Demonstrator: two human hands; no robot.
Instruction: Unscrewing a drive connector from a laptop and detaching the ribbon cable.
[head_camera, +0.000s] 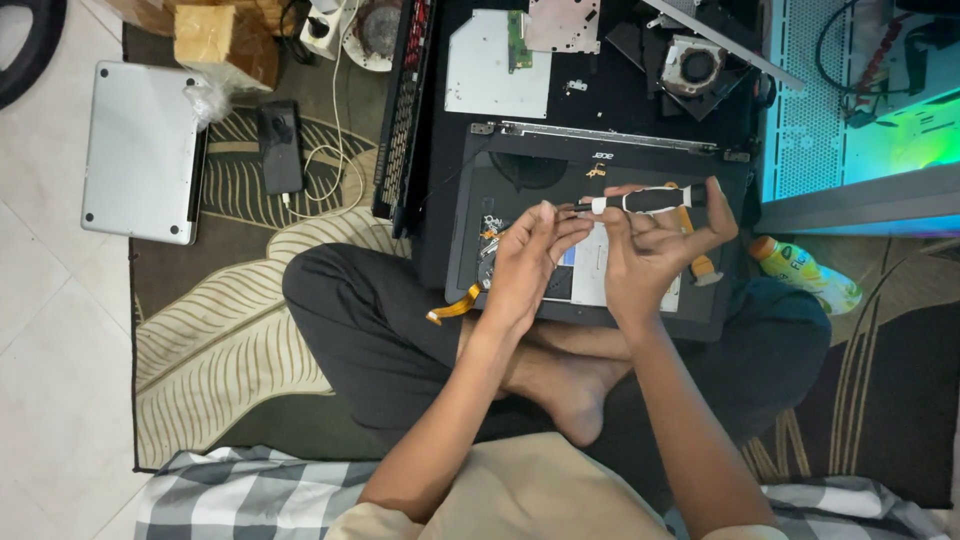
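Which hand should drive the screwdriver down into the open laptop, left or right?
Right, probably. The right hand already grips the screwdriver by its black handle, above the laptop. The left hand only pinches near the tip, so it looks better suited to steadying it.

Yellow-green labelled bottle right on rug; brown cardboard box top left.

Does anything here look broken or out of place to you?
Yes. The black laptop across the person's lap lies open with its inner parts bare, and an orange ribbon cable hangs loose over its edge. A cooling fan and metal plates lie scattered beyond. The right hand holds a screwdriver; the left hand pinches its tip.
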